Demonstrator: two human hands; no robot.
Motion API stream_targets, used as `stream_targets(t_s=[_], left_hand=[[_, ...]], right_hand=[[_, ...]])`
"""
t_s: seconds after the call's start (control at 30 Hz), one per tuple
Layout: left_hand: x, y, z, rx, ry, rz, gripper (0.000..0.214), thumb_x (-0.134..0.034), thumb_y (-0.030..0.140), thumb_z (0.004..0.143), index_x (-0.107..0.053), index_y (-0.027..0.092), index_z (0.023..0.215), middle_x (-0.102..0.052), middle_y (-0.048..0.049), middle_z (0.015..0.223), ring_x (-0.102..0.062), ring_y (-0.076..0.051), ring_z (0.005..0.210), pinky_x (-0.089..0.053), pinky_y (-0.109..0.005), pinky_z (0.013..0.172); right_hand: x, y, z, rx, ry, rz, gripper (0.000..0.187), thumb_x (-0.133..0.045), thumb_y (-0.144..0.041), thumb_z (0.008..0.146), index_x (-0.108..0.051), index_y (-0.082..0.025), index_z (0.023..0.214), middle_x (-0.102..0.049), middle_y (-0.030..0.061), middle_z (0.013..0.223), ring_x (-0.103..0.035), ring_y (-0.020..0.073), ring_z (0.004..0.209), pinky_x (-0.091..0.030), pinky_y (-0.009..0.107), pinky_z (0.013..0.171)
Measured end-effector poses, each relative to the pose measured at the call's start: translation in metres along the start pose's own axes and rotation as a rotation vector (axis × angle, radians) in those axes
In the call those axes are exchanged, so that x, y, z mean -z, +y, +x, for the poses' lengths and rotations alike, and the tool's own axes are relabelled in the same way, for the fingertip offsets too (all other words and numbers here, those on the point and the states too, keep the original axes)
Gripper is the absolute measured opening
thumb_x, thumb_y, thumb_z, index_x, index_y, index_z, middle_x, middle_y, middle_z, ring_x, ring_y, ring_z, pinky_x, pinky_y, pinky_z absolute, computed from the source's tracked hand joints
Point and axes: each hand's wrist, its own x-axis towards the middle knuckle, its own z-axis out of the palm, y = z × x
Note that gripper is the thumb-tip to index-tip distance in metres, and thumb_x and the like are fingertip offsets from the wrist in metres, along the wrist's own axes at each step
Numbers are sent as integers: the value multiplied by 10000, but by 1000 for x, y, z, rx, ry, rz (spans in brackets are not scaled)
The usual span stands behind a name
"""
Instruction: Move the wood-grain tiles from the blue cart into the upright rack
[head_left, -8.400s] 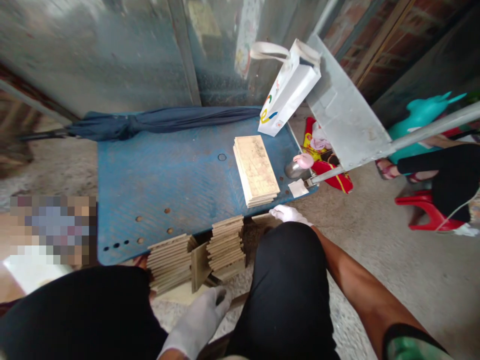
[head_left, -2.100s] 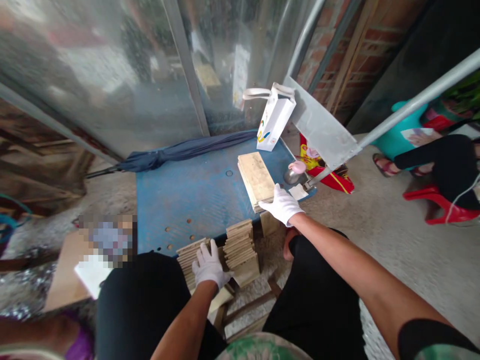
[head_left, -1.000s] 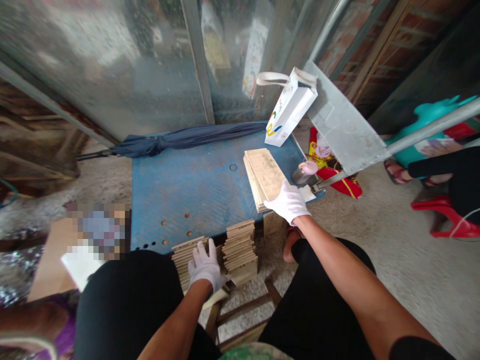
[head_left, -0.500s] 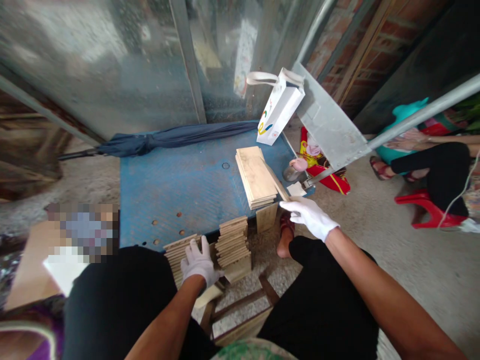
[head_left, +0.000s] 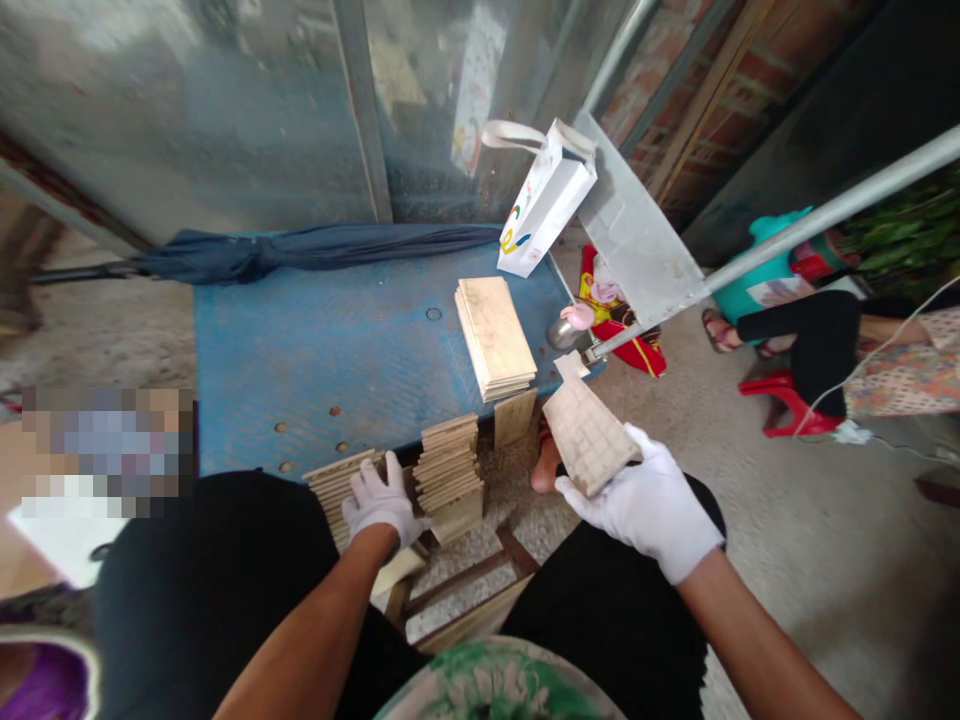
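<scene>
Wooden rectangular tile point(head_left: 586, 435) held flat in gloved right hand point(head_left: 651, 503)

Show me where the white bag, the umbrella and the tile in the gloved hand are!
White bag point(head_left: 541, 205), head view: the middle of its front face.
Umbrella point(head_left: 300, 248), head view: the folded blue cloth.
Tile point(head_left: 585, 430), head view: its ridged face, above the right hand point(head_left: 645, 505) that holds it.
</scene>
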Motion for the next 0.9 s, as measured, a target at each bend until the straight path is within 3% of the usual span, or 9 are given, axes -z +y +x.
stream_targets(t_s=[0.1, 0.27, 0.47, 0.6, 0.7, 0.9], left_hand=[[-2, 0, 0, -7, 16, -11, 1423, -815, 559, 491, 14, 155, 1574, 18, -267, 1629, -63, -459, 1490, -206, -563, 1140], [-6, -3, 3, -23, 19, -60, 1421, -812, 569, 498, 21, 163, 1576, 36, -259, 1633, -39, -463, 1493, -183, -570, 1153], [-7, -3, 4, -15, 0, -53, 1394, -797, 572, 530, 28, 159, 1575, 47, -259, 1635, -39, -462, 1494, -184, -572, 1155], [-4, -2, 2, -13, -6, -47, 1416, -801, 579, 517, 40, 153, 1574, 39, -258, 1636, -47, -456, 1497, -179, -569, 1159], [-3, -2, 2, -4, -11, -46, 1396, -794, 578, 537, 38, 155, 1575, 37, -251, 1639, -49, -450, 1499, -181, -562, 1161], [3, 1, 0, 14, -39, -8, 1320, -776, 522, 608, 35, 139, 1576, 32, -251, 1639, -40, -440, 1503, -190, -545, 1165]], right_hand=[[-23, 6, 14, -91, 6, 176, 775, 188, -482, 938, -198, -206, 1550, -510, 133, 1461, -593, 254, 1178, -511, 438, 816], [-55, 20, 61, -66, -25, 63, 871, 302, -439, 888, -240, -158, 1509, -532, 177, 1403, -605, 257, 1143, -514, 461, 813], [-78, 36, 113, 77, -139, 100, 672, 54, -469, 967, -387, -209, 1402, -569, 170, 1321, -538, 289, 1220, -480, 530, 862], [-83, 40, 131, -57, -193, 132, 735, 117, -453, 937, -407, -194, 1382, -602, 186, 1242, -558, 312, 1192, -456, 601, 871], [-81, 41, 143, -114, -200, 21, 746, 112, -455, 933, -435, -196, 1370, -649, 177, 1106, -578, 339, 1145, -439, 648, 850], [-69, 42, 170, -187, -154, -60, 832, 206, -372, 914, -488, -170, 1324, -650, 170, 1110, -618, 284, 1094, -492, 574, 811]])
